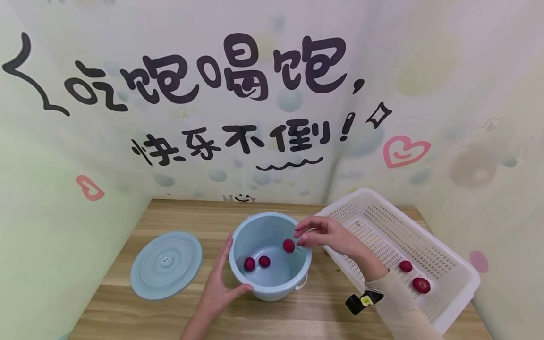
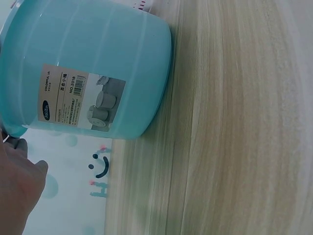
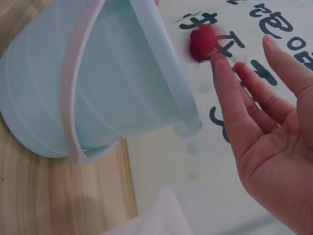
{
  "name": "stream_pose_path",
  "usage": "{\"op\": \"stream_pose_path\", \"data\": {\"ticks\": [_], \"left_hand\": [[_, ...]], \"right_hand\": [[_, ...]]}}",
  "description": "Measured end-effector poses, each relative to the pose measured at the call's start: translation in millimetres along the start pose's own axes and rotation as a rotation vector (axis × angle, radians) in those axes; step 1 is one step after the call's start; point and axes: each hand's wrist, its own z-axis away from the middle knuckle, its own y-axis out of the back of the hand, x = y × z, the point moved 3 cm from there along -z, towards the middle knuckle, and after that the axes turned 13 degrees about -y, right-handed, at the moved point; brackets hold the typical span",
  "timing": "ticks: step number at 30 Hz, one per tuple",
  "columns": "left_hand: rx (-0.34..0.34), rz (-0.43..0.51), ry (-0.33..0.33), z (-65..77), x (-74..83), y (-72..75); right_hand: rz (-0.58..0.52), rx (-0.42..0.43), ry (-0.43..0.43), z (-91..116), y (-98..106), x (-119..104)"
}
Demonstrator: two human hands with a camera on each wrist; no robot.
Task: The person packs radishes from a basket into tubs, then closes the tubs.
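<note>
A light blue bucket (image 1: 272, 283) stands on the table with two small dark red, plum-like fruits (image 1: 249, 264) on its bottom. My left hand (image 1: 216, 288) holds the bucket from the left, thumb at the near rim and fingers along the outer side; in the left wrist view the hand (image 2: 19, 181) is partly cut off. Over the bucket's right part, my right hand (image 1: 327, 233) hangs with its fingers loosely extended. A third red fruit (image 1: 289, 245) is in the air just beyond the fingertips; it looks blurred in the right wrist view, near the hand (image 3: 269, 117).
A white perforated basket (image 1: 425, 236) stands at the right, with two red fruits (image 1: 421, 285) inside. The round blue lid (image 1: 165, 265) lies on the wood-grain table (image 1: 170, 321) left of the bucket. A printed wall (image 1: 255, 179) rises behind the table.
</note>
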Motion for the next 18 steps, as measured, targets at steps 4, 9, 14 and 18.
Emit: {"op": "stream_pose_path", "data": {"ticks": [4, 9, 14, 18], "left_hand": [[0.005, 0.002, -0.006, 0.2, 0.4, 0.2], [0.002, -0.002, -0.005, -0.4, 0.4, 0.1], [-0.004, 0.002, 0.017, -0.4, 0.6, 0.3], [-0.001, 0.009, 0.020, -0.2, 1.5, 0.5]], "right_hand": [[0.014, 0.096, 0.011, 6, 14, 1], [0.001, 0.269, 0.009, 15, 41, 11], [-0.049, 0.310, -0.006, 21, 65, 28], [-0.092, 0.329, -0.035, 23, 79, 45]]}}
